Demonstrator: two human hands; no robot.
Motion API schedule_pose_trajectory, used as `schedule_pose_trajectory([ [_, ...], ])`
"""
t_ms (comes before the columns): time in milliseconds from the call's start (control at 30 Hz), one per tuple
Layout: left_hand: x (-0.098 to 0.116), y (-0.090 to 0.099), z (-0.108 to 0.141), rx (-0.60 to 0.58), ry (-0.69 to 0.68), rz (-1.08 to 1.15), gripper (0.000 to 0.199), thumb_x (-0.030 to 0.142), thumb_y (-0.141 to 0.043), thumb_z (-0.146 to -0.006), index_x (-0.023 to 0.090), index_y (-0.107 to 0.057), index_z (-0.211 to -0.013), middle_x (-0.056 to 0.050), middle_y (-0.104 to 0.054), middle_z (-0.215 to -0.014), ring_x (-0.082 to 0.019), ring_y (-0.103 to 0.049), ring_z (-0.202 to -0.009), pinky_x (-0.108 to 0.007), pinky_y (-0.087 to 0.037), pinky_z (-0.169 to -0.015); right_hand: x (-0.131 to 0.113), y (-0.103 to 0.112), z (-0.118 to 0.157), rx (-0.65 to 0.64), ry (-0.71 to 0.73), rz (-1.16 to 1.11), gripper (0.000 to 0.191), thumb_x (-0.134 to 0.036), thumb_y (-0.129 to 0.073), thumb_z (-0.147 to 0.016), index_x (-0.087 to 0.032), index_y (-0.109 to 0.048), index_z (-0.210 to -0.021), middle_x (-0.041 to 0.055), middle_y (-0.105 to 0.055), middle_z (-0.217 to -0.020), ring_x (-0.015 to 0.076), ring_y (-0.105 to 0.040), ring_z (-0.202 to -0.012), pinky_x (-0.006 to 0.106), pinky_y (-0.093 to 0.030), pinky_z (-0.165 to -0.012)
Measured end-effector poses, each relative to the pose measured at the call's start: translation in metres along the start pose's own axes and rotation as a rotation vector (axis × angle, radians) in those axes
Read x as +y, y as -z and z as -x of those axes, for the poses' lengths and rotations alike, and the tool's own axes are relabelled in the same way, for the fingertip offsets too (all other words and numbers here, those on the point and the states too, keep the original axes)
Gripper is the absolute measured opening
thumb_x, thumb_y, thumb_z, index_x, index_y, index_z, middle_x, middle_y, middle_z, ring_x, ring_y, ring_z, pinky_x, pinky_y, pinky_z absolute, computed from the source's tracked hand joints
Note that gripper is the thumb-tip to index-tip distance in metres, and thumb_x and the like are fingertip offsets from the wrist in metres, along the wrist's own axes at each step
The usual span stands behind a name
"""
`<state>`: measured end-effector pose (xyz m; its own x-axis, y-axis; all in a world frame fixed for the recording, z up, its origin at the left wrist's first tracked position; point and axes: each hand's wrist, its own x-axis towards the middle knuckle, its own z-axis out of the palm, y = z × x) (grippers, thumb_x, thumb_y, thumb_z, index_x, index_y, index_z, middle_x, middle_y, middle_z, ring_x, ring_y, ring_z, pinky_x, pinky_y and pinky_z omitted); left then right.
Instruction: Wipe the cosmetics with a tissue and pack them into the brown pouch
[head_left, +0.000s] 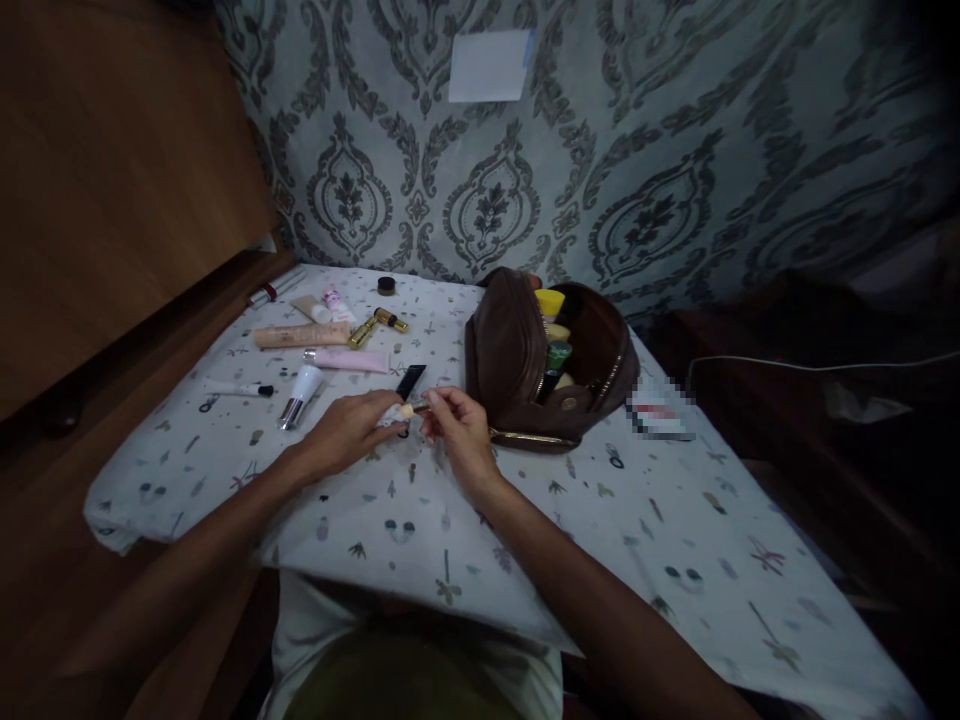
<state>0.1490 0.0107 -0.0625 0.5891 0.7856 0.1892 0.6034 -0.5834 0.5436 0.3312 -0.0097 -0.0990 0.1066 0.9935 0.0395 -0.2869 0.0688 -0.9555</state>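
Note:
My left hand (351, 430) is closed on a small whitish item (393, 415), perhaps a wipe or cloth, near the middle of the table. Facing it, my right hand (459, 428) pinches a thin brown item whose pale tip (406, 411) meets the whitish one; its exact kind is too small to tell. Just beyond the hands lies a black tube (411, 380). An open brown cosmetic bag (506, 345) stands right of my right hand, with a yellow item (550, 301) and a green-capped item (558, 354) inside.
Left of the hands lie a white-and-silver bottle (301, 396), a brush (238, 388), a pink tube (349, 359), a beige tube (301, 335) and small gold vials (362, 332). A black jar (386, 286) sits at the back. A wooden cabinet (127, 170) borders the left.

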Motion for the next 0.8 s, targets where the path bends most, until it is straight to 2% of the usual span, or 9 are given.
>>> schedule_pose_trajectory([
  [167, -0.005, 0.008, 0.001, 0.028, 0.017, -0.003, 0.033, 0.049, -0.054, -0.093, 0.023, -0.064, -0.111, -0.006, -0.073, -0.105, -0.025, -0.066, -0.091, -0.031, -0.045, -0.078, 0.001, 0.0, -0.001, 0.063, 0.016, -0.029, 0.036, -0.053, -0.076, -0.073, -0.019, -0.065, -0.082, -0.0024, -0.062, -0.064, 0.0108, -0.054, -0.051, 0.024, -0.041, -0.046],
  [267, -0.008, 0.014, 0.001, 0.008, 0.06, 0.043, 0.034, 0.051, -0.056, -0.091, 0.022, -0.067, -0.105, -0.004, -0.072, -0.089, -0.022, -0.063, -0.078, -0.028, -0.042, -0.069, 0.001, 0.0, -0.002, 0.089, -0.006, -0.07, 0.039, -0.054, -0.077, -0.071, -0.02, -0.064, -0.082, -0.0025, -0.063, -0.065, 0.0103, -0.054, -0.051, 0.023, -0.04, -0.045],
  [367, -0.01, 0.018, 0.001, 0.025, 0.107, 0.133, 0.031, 0.051, -0.062, -0.087, 0.023, -0.069, -0.095, 0.002, -0.063, -0.066, -0.017, -0.055, -0.06, -0.026, -0.037, -0.057, 0.001, -0.001, -0.002, 0.072, -0.033, -0.1, 0.04, -0.055, -0.079, -0.068, -0.02, -0.064, -0.081, -0.0027, -0.064, -0.065, 0.0098, -0.054, -0.049, 0.023, -0.039, -0.044],
  [467, -0.012, 0.015, 0.001, 0.178, 0.22, 0.348, 0.034, 0.051, -0.065, -0.084, 0.022, -0.067, -0.102, 0.005, -0.056, -0.056, -0.014, -0.048, -0.046, -0.024, -0.035, -0.047, -0.001, -0.002, -0.002, 0.086, -0.037, -0.147, 0.041, -0.054, -0.082, -0.065, -0.02, -0.064, -0.079, -0.0027, -0.065, -0.064, 0.0092, -0.054, -0.049, 0.022, -0.04, -0.045],
  [533, -0.012, 0.01, -0.002, 0.325, 0.291, 0.544, 0.039, 0.053, -0.063, -0.086, 0.021, -0.065, -0.108, 0.003, -0.063, -0.067, -0.013, -0.05, -0.044, -0.024, -0.039, -0.045, -0.002, -0.002, -0.002, 0.107, -0.039, -0.178, 0.042, -0.053, -0.083, -0.063, -0.02, -0.064, -0.079, -0.0027, -0.065, -0.064, 0.0092, -0.055, -0.05, 0.022, -0.04, -0.046],
  [633, -0.01, 0.0, -0.008, 0.534, 0.381, 0.84, 0.044, 0.058, -0.059, -0.088, 0.019, -0.063, -0.109, -0.003, -0.071, -0.086, -0.013, -0.06, -0.053, -0.023, -0.047, -0.046, 0.0, -0.004, -0.001, 0.104, -0.057, -0.195, 0.041, -0.051, -0.085, -0.062, -0.02, -0.063, -0.079, -0.0025, -0.066, -0.064, 0.0104, -0.057, -0.051, 0.023, -0.041, -0.047],
  [733, -0.007, -0.007, -0.014, 0.698, 0.463, 1.04, 0.046, 0.059, -0.059, -0.087, 0.017, -0.061, -0.105, -0.006, -0.071, -0.085, -0.015, -0.067, -0.062, -0.019, -0.047, -0.045, 0.003, -0.006, 0.002, 0.045, -0.087, -0.174, 0.04, -0.049, -0.085, -0.061, -0.02, -0.064, -0.078, -0.0018, -0.067, -0.064, 0.0109, -0.059, -0.052, 0.023, -0.041, -0.047],
  [800, -0.006, -0.007, -0.018, 0.762, 0.502, 1.08, 0.046, 0.059, -0.059, -0.088, 0.016, -0.06, -0.102, -0.006, -0.071, -0.083, -0.016, -0.068, -0.062, -0.018, -0.046, -0.043, 0.005, -0.007, 0.005, -0.014, -0.105, -0.138, 0.04, -0.048, -0.085, -0.061, -0.02, -0.063, -0.078, -0.0012, -0.069, -0.066, 0.0105, -0.059, -0.05, 0.022, -0.04, -0.046],
])
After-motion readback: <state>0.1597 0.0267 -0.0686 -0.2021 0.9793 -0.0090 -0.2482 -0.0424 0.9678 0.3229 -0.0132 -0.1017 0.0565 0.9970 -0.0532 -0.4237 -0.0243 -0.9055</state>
